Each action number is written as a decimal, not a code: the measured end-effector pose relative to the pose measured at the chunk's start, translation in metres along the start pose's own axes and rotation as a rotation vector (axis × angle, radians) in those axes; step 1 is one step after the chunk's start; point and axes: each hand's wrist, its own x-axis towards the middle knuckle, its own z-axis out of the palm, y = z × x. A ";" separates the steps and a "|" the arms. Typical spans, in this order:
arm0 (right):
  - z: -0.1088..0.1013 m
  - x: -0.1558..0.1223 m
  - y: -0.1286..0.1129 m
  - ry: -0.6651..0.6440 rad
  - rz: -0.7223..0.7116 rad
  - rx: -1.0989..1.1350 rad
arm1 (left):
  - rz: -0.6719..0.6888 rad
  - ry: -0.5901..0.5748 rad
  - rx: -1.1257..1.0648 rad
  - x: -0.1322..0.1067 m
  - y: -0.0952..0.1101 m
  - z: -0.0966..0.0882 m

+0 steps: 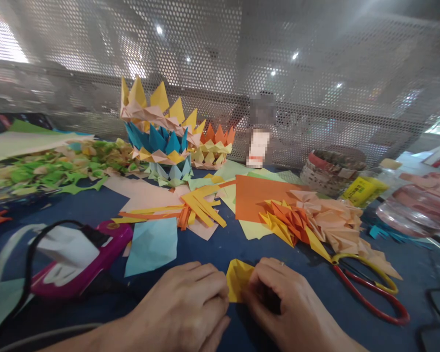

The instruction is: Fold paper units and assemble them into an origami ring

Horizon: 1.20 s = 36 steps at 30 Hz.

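Between my two hands, just above the blue tabletop, is a small yellow folded paper [238,280] with crease lines across it. My left hand [190,300] has its fingers closed at the paper's left edge; the fingertips are partly hidden behind the back of the hand. On the other side, the thumb and index finger of my right hand [284,298] pinch the paper's right edge. A light blue paper square [152,243] lies beyond my left hand. To the right of my right hand rest scissors [370,286] with red and yellow handles.
Folded orange pieces [291,220] and peach pieces [333,217] lie behind the scissors. Stacked paper crowns [161,139] stand at the back. A purple power strip [112,244] with cables is at left. A bottle with a yellow label [364,188] stands at right, before a perforated panel [205,58].
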 end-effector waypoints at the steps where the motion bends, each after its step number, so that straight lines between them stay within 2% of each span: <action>1: 0.000 0.000 0.000 0.003 0.002 0.000 | 0.000 0.001 0.000 0.000 0.000 0.000; 7: 0.001 -0.002 0.001 0.006 0.054 -0.049 | 0.011 0.016 0.029 0.000 0.001 0.002; 15: -0.008 0.000 0.000 -0.087 0.244 -0.146 | 0.031 0.003 0.086 -0.002 0.000 0.003; 23: -0.017 0.000 0.001 -0.179 0.351 -0.051 | 0.047 0.003 0.043 -0.002 -0.002 0.002; 27: -0.021 0.000 0.003 -0.204 0.355 0.001 | 0.067 0.018 0.053 -0.003 -0.002 0.002; 32: -0.022 0.001 0.005 -0.228 0.322 0.030 | 0.022 0.142 0.018 -0.002 0.002 0.001; 36: -0.026 0.001 0.010 -0.224 0.283 0.055 | 0.028 0.167 -0.015 0.002 0.003 -0.002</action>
